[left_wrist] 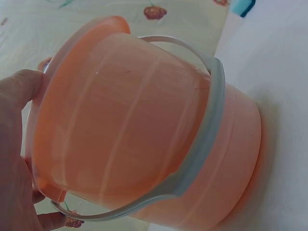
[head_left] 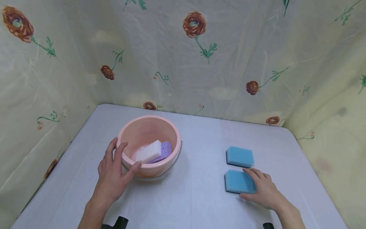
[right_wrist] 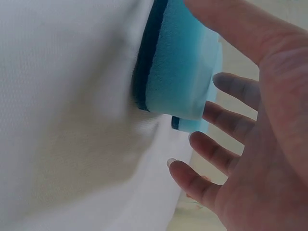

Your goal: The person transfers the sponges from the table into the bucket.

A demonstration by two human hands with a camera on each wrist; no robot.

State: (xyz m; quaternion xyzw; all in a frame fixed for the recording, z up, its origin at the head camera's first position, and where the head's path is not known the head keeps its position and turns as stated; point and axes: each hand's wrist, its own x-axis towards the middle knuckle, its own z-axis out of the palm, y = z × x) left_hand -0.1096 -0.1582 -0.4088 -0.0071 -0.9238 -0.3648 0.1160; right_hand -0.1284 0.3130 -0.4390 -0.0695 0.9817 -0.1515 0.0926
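A pink bucket [head_left: 151, 170] with a grey handle [left_wrist: 214, 106] stands on the left half of the table. My left hand [head_left: 114, 176] holds its rim at the near left, thumb and fingers spread along the edge. Inside the bucket lie a white sponge [head_left: 149, 152] and a purple sponge [head_left: 165, 152]. On the right, two blue sponges with dark undersides lie one behind the other. My right hand [head_left: 264, 189] is spread at the right end of the nearer blue sponge [head_left: 239, 182]; the farther blue sponge [head_left: 240, 156] lies just beyond the fingertips.
The white-covered table [head_left: 197, 197] has its far edge against a flowered curtain [head_left: 171, 57], which also hangs along both sides. Black device parts [head_left: 120, 222] show at the bottom edge near each wrist.
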